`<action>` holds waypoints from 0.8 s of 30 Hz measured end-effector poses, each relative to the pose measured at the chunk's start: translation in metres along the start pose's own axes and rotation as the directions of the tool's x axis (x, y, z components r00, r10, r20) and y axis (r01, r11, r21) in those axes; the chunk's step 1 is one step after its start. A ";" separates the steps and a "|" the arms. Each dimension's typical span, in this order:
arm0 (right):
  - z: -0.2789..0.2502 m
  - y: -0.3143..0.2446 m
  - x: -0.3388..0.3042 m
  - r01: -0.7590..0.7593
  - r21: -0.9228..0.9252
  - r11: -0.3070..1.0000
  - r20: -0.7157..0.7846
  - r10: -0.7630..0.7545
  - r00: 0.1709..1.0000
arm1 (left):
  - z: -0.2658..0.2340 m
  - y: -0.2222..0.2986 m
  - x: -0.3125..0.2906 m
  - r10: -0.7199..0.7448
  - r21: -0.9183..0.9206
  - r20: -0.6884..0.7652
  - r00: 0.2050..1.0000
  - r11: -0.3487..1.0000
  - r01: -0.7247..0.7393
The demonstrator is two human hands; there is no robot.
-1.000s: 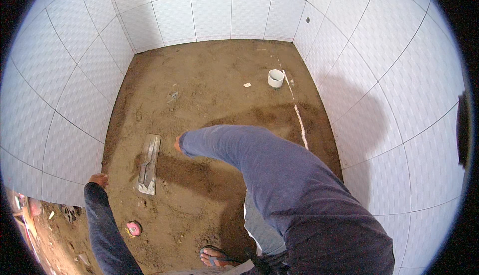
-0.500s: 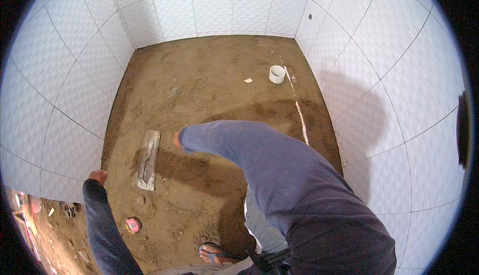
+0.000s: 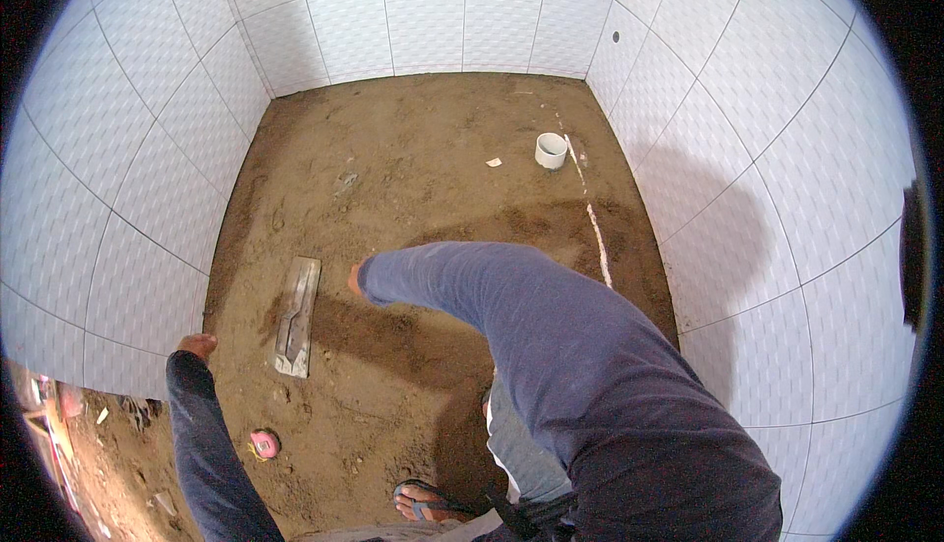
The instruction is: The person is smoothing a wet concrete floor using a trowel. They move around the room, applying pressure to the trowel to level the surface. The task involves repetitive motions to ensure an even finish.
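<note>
My left hand [image 3: 199, 346] is beside the lower edge of the left tiled wall, low over the sandy floor. Its fingers look bunched together, and whatever they may hold is too small to make out. My right hand [image 3: 355, 280] reaches across to the left, its fingers mostly hidden behind the blue sleeve. Between the two hands a long grey metal trowel [image 3: 298, 318] lies on the floor, apart from both. Nearer to me, by my left forearm, lies a pink tape measure [image 3: 264, 445].
White tiled walls [image 3: 428, 26] enclose the brown sandy floor [image 3: 413, 168] on three sides. A short white pipe [image 3: 551, 151] sticks up at the far right, beside a broken white line [image 3: 597, 237]. A small pale chip [image 3: 494, 162] lies left of it. My sandalled foot [image 3: 423, 503] stands at the near edge.
The whole view has shifted slightly. Both hands keep nearly the same places, and the trowel and tape measure lie where they were.
</note>
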State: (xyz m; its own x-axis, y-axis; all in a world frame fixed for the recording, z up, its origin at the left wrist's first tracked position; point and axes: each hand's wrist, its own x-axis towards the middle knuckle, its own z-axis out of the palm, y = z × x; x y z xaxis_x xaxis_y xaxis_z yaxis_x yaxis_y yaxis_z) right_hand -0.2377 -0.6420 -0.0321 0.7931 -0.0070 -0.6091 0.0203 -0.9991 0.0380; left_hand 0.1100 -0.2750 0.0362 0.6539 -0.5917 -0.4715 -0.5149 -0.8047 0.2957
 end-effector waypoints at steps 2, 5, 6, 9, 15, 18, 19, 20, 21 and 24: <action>-0.007 -0.009 0.006 0.021 0.032 0.999 -0.045 -0.020 0.999 | -0.010 -0.013 -0.003 0.078 0.213 -0.017 0.997 0.974 -0.073; -0.075 -0.050 -0.022 0.150 0.021 0.988 -0.193 -0.144 0.971 | -0.051 -0.080 -0.018 0.279 0.832 0.102 0.955 0.502 -0.236; -0.085 -0.050 -0.026 0.179 -0.030 0.983 -0.198 -0.181 0.963 | -0.063 -0.087 -0.015 0.184 0.602 0.005 0.983 0.784 -0.150; -0.092 -0.050 -0.031 0.198 -0.081 0.977 -0.155 -0.208 0.966 | -0.068 -0.091 -0.020 -0.123 -0.248 -0.015 0.992 0.962 0.115; -0.034 -0.021 -0.036 0.126 -0.087 0.988 -0.064 -0.132 0.989 | -0.009 -0.001 -0.021 -0.167 -0.662 0.209 0.963 0.701 0.266; -0.096 -0.065 -0.036 0.138 -0.071 0.988 -0.175 -0.149 0.973 | -0.071 -0.080 -0.041 -0.107 -0.500 0.059 0.992 0.857 0.123; -0.100 -0.071 -0.037 0.121 -0.044 0.992 -0.201 -0.127 0.971 | -0.077 -0.087 -0.045 -0.090 -0.371 0.039 0.995 0.923 0.099; -0.076 -0.058 -0.034 0.099 -0.053 0.994 -0.144 -0.106 0.984 | -0.050 -0.057 -0.034 -0.087 -0.280 0.031 0.996 0.956 0.092; -0.039 -0.035 -0.030 0.063 -0.061 0.996 -0.072 -0.068 0.995 | -0.017 -0.014 -0.024 -0.085 -0.236 0.045 0.995 0.967 0.093; -0.024 -0.032 -0.018 0.118 -0.077 0.990 -0.075 -0.124 0.989 | -0.020 -0.009 -0.032 -0.074 -0.008 -0.005 0.997 0.997 0.074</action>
State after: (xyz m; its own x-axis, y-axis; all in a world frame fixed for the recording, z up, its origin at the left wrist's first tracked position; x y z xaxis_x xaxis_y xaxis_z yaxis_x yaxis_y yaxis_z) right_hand -0.2381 -0.6086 -0.0027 0.8278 0.1203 -0.5479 0.1612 -0.9866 0.0269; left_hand 0.1048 -0.2498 0.0650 0.6929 -0.5304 -0.4884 -0.4604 -0.8468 0.2665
